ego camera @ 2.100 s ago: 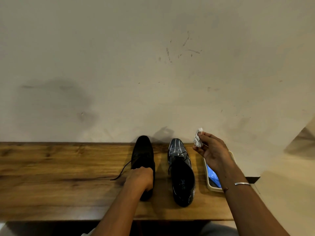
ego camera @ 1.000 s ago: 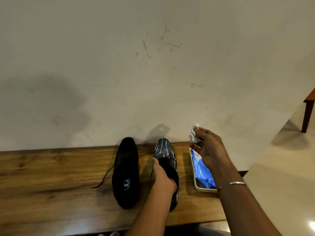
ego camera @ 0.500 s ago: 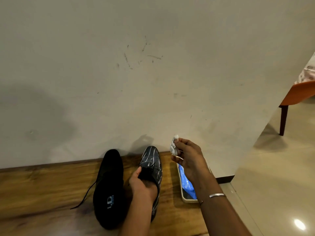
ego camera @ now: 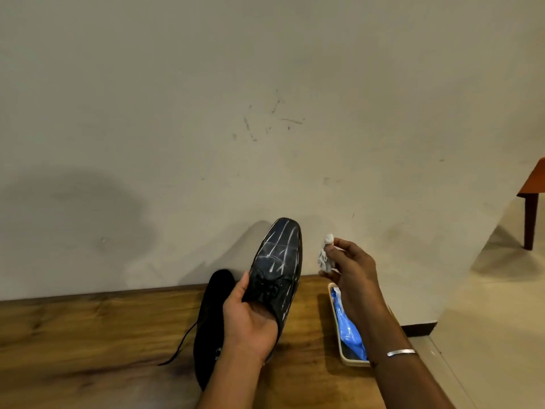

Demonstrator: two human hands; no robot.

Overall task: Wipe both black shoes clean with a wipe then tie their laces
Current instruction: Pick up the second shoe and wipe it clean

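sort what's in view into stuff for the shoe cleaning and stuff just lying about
For the job: streaked shoe, gripped by the left hand; other black shoe, on the wooden table, lace loose; crumpled wipe, pinched in the right hand.

Lying about: tray holding a blue packet, contents unclear; orange furniture at far right.

Wooden desk [ego camera: 88, 335] across lower frame, against an off-white wall [ego camera: 265, 84]. Dark smudge [ego camera: 97, 208] on wall at left; thin scuff marks [ego camera: 277, 119] near centre. Cream tray [ego camera: 354, 363] at desk's right end, holding a blue packet [ego camera: 349, 329]. Glossy beige floor [ego camera: 486, 320] lower right. Reddish-brown furniture leg [ego camera: 530, 219] at right edge.
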